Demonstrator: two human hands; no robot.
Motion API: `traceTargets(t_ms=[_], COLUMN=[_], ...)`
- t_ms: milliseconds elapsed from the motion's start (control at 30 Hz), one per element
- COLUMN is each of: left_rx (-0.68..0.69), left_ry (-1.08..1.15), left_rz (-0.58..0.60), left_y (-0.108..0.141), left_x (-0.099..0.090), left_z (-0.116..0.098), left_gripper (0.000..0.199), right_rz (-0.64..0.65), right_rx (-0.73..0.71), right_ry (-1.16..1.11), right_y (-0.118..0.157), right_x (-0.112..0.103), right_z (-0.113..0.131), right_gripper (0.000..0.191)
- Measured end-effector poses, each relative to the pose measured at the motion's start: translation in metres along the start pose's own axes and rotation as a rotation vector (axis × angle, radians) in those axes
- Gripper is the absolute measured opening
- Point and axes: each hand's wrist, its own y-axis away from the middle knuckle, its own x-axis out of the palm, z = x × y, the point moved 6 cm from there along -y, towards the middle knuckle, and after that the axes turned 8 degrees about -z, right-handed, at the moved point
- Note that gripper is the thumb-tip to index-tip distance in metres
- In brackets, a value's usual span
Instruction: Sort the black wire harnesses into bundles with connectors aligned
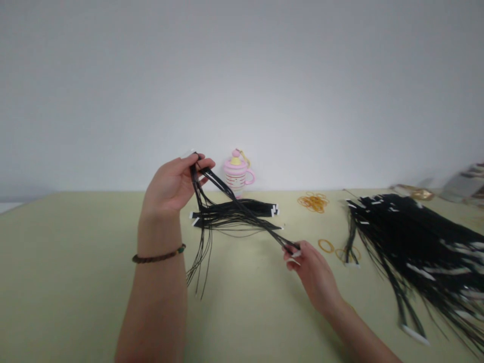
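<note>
My left hand (179, 179) is raised at the centre left, thumb and fingers pinched round a bundle of thin black cables (242, 204). From there the bundle slopes down to my right hand (312, 269), which grips its other end near a small white connector (297, 253). Several loose strands dangle from my left hand towards the table. Behind the stretched cables lie bundled black cables (260, 204) with white ends, partly covered by the held bundle. My hands are well apart.
A pink lidded mug (235, 174) stands near the wall. Yellow rubber bands (313, 202) lie in a heap, with a few single bands (325, 246) nearer. A large pile of black cables (408, 237) with white connectors spreads across the right of the pale green table (75, 282).
</note>
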Motion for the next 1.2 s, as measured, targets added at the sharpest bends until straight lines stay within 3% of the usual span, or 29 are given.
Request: traceTargets(t_ms=[100,233,400,500,767,867,1000,1200], left_rx=[0.027,0.014,-0.035,-0.028,-0.036,-0.043,-0.087,0.016], left_ry=[-0.014,-0.002,-0.028,-0.021,0.068,0.1,0.078,-0.079], left_rz=[-0.02,-0.027,-0.02,-0.002,-0.069,-0.08,-0.012,0.146], left_y=[-0.003,-0.004,-0.001,0.002,-0.002,-0.004,-0.006,-0.004], left_x=[-0.005,-0.009,-0.006,-0.002,-0.012,-0.018,-0.018,0.001], left_z=[0.0,0.0,0.001,0.0,-0.001,-0.002,0.003,0.013], left_gripper=[0.012,0.013,0.014,0.013,0.015,0.017,0.017,0.011], right_rz=[0.115,0.302,0.353,0.381,0.406,0.378,0.297,0.221], right_rx=[0.019,-0.03,-0.254,-0.298,-0.326,-0.268,-0.134,-0.146], right_ry=[0.024,0.151,0.673,0.822,0.658,0.585,0.583,0.574], right_y=[0.001,0.01,0.017,0.018,0.017,0.015,0.01,0.009], right_x=[0.006,0.017,0.023,0.024,0.024,0.021,0.014,0.009], right_z=[0.0,0.004,0.011,0.008,0.011,0.007,-0.009,-0.015], right_gripper=[0.014,0.021,0.036,0.038,0.03,0.028,0.023,0.03])
